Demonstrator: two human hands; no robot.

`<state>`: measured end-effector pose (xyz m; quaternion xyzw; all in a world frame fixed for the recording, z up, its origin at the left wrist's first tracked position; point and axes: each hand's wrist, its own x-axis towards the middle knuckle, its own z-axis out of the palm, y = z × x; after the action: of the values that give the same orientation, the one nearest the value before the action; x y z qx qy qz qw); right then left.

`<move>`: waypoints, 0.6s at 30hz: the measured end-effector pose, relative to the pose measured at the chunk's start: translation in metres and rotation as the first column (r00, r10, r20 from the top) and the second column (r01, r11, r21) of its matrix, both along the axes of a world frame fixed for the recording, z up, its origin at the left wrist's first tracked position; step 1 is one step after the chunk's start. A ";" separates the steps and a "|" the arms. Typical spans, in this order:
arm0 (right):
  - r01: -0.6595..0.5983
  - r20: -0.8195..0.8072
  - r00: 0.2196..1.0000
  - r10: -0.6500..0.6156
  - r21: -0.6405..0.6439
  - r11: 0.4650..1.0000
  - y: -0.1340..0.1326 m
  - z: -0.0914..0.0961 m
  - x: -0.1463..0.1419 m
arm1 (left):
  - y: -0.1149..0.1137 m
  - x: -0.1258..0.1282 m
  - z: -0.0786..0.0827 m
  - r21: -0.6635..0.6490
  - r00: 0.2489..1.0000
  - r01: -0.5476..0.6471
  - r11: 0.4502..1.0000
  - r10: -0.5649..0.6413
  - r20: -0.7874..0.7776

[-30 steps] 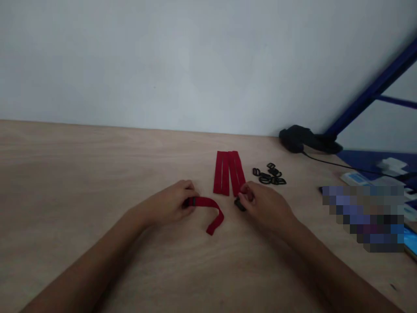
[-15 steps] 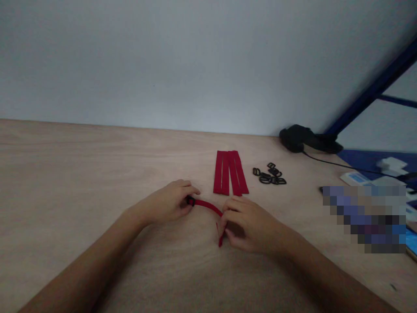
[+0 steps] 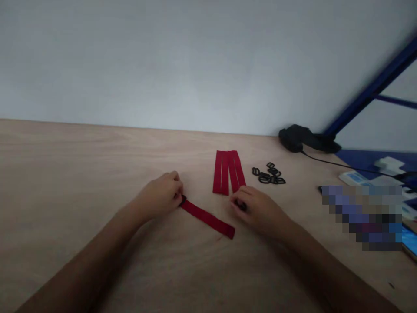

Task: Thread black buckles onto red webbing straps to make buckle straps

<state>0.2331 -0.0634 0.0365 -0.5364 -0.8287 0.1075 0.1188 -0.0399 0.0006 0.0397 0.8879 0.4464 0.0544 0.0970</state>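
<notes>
Left hand pinched narrow on a black buckle at the end of a red webbing strap. The strap lies flat on the wooden table, running toward 4 o'clock from that hand. Right hand curled narrow around a small black plastic piece — near the strap, not touching it. Red webbing strips lie side by side at 12 o'clock from the hands, a pile of black plastic rings at 1 o'clock. Black clamp with cable at 2 o'clock — blue metal frame behind it, pixelated patch at 3 o'clock.
</notes>
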 end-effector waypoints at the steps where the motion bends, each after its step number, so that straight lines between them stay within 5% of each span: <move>1: 0.036 -0.007 0.999 -0.036 0.013 0.999 0.001 0.002 0.002 | -0.001 0.000 0.002 0.029 1.000 0.000 1.000 -0.001 0.005; 6: 0.225 0.052 0.973 -0.224 0.003 0.974 0.004 0.006 0.010 | -0.012 0.010 0.006 -0.086 0.938 0.307 0.948 -0.286 0.197; 9: 0.308 0.125 0.946 -0.301 -0.043 0.950 0.002 0.006 0.011 | -0.019 0.020 0.002 -0.105 0.908 0.394 0.913 -0.369 0.200; 18: 0.364 0.150 0.928 -0.342 -0.159 0.918 0.002 0.000 0.013 | -0.017 0.018 0.004 -0.054 0.984 0.179 0.982 -0.179 0.016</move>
<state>0.2458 -0.0613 0.0367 -0.6913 -0.7103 0.1280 0.0364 -0.0224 -0.0160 0.0436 0.9211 0.3656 0.0380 0.1285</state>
